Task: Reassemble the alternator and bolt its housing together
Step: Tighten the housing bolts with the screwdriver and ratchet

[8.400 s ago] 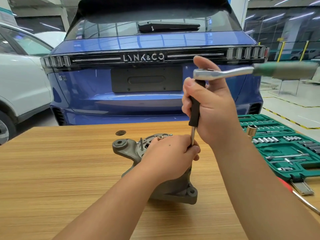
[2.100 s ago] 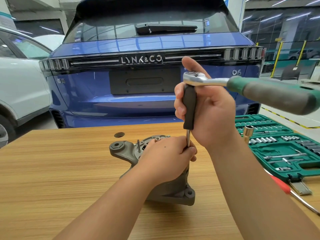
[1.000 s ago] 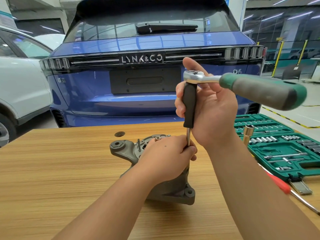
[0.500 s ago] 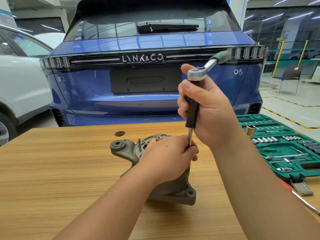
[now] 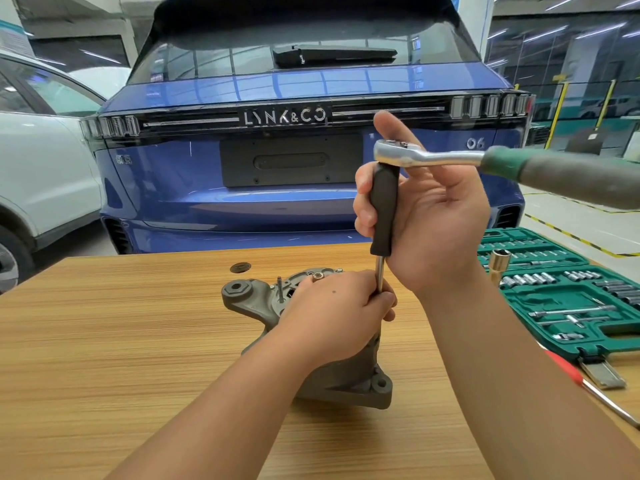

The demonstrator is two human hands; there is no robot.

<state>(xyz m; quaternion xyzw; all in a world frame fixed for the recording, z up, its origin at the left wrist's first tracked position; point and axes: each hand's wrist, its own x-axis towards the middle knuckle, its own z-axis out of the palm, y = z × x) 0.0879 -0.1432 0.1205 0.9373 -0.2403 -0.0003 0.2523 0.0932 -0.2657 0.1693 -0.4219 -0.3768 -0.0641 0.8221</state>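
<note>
The grey alternator housing point(image 5: 249, 297) stands on the wooden table point(image 5: 121, 341) in the middle. My left hand point(image 5: 332, 317) lies over its top and pinches the steel shaft of the extension driver just above the housing. My right hand point(image 5: 429, 223) holds the driver's black grip point(image 5: 383, 209) upright, fingers curled round it and thumb up behind the ratchet head. A ratchet wrench point(image 5: 450, 159) sits on top of the grip, its green handle pointing right. The socket and bolt are hidden under my left hand.
A green socket set case point(image 5: 571, 296) lies open at the right, with a brass-coloured socket point(image 5: 498, 263) standing by it. A red-handled screwdriver point(image 5: 585, 384) lies near the right table edge. A blue car point(image 5: 277, 150) is parked behind the table, a white car point(image 5: 38, 174) at left.
The ratchet handle has swung from pointing up and back at the right to pointing straight right. Both hands and the alternator have stayed where they were.
</note>
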